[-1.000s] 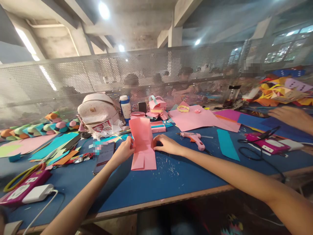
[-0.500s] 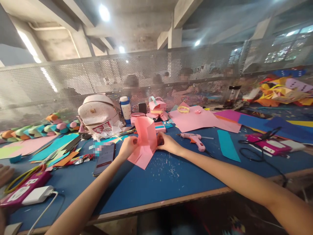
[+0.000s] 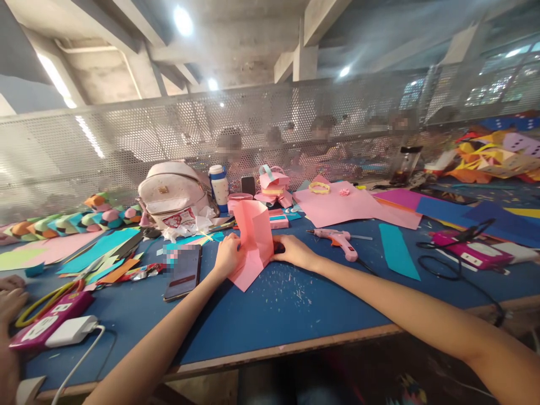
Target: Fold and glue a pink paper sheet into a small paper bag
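A folded pink paper piece (image 3: 255,236) stands upright on the blue table, its lower flap spread toward me. My left hand (image 3: 228,256) grips its left side, fingers bent against the paper. At its right edge, my right hand (image 3: 293,251) holds the paper between thumb and fingers. To the right lies a pink glue gun (image 3: 337,240). A phone (image 3: 183,273) rests left of my left hand. Behind the paper are a pink paper basket (image 3: 273,185) and a small pink box (image 3: 278,221).
A white backpack (image 3: 171,191) and a bottle (image 3: 218,188) stand at the back. Power strips (image 3: 472,250) with cables lie on both sides. Another person's hand (image 3: 12,295) is at the far left. Large pink sheets (image 3: 341,205) lie behind the glue gun.
My left hand has shifted slightly right and its fingers sit closer against the paper. The lower flap has turned a little. The view has moved slightly; my right hand keeps its hold.
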The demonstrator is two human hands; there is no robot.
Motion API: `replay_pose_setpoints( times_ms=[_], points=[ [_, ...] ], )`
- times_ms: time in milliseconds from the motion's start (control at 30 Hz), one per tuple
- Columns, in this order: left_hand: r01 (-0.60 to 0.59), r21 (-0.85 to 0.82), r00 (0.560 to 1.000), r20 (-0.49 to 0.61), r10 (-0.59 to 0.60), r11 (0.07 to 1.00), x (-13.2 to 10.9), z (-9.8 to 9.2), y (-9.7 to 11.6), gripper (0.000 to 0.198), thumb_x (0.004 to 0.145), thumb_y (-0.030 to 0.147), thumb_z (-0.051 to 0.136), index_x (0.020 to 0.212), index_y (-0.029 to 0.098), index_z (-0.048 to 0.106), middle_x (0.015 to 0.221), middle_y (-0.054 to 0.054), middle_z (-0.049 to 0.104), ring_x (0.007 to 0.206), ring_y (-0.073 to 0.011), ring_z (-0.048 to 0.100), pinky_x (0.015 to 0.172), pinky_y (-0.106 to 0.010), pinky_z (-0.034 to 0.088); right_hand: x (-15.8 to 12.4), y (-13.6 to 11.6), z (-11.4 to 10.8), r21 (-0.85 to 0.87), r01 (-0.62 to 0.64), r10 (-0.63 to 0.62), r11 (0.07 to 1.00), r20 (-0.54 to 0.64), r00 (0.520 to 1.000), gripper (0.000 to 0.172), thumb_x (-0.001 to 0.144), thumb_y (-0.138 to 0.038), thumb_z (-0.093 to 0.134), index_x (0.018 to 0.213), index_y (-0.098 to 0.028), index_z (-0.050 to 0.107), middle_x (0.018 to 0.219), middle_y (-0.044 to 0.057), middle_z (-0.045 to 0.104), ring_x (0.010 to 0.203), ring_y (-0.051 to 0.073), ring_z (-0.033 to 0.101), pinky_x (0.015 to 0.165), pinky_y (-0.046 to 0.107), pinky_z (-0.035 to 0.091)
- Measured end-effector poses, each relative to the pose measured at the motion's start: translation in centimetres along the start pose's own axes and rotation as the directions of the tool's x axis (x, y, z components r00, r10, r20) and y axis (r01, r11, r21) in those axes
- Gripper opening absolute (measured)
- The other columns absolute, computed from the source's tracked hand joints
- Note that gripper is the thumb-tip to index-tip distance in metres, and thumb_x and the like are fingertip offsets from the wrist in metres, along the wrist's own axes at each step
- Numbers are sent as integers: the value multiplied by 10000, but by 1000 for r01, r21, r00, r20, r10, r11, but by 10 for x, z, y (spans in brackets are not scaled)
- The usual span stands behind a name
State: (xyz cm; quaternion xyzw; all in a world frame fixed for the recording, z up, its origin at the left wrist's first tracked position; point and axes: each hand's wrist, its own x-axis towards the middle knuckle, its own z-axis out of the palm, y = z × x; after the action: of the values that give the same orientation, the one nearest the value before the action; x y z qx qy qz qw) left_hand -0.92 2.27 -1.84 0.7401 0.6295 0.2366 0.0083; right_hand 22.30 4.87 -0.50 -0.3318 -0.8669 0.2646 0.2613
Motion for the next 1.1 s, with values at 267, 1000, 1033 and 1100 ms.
replay_pose_setpoints(
  times_ms=[267, 1000, 1033, 1100],
  points=[
    [-16, -57, 999, -32, 14, 998, 3, 8, -9, 204, 847, 138, 520, 759, 157, 703, 1020, -91, 615, 965, -215, 562, 847, -340, 421, 2, 5, 2, 11, 33, -33, 999, 22, 999, 350, 741, -300, 728, 1067, -177, 705, 975, 62, 745, 847, 232, 675, 742, 295, 469],
    [-55, -675, 998, -53, 26, 736, 4, 15, -14, 243, 770, 196, 498, 891, 167, 706, 913, -41, 731, 909, -239, 650, 827, -333, 480, 2, 19, 8, 170, 99, -95, 981, -33, 995, 483, 684, -381, 820, 1106, -186, 688, 1169, 106, 685, 1100, 307, 615, 969, 454, 454],
    [-41, -706, 999, -47, 11, 707, 5, 14, -15, 231, 761, 209, 519, 892, 164, 703, 914, -46, 731, 910, -242, 650, 828, -338, 484, 3, 18, 8, 198, 93, -87, 976, -36, 996, 484, 691, -378, 813, 1119, -189, 687, 1164, 101, 694, 1092, 303, 627, 963, 449, 465],
    [-8, -770, 999, -26, -19, 638, 5, 11, -15, 223, 743, 247, 573, 906, 153, 693, 916, -58, 729, 903, -245, 654, 819, -343, 496, 5, 18, 7, 260, 78, -67, 963, -48, 997, 468, 733, -376, 776, 1153, -194, 676, 1159, 91, 706, 1078, 289, 649, 960, 440, 483]
  ],
)
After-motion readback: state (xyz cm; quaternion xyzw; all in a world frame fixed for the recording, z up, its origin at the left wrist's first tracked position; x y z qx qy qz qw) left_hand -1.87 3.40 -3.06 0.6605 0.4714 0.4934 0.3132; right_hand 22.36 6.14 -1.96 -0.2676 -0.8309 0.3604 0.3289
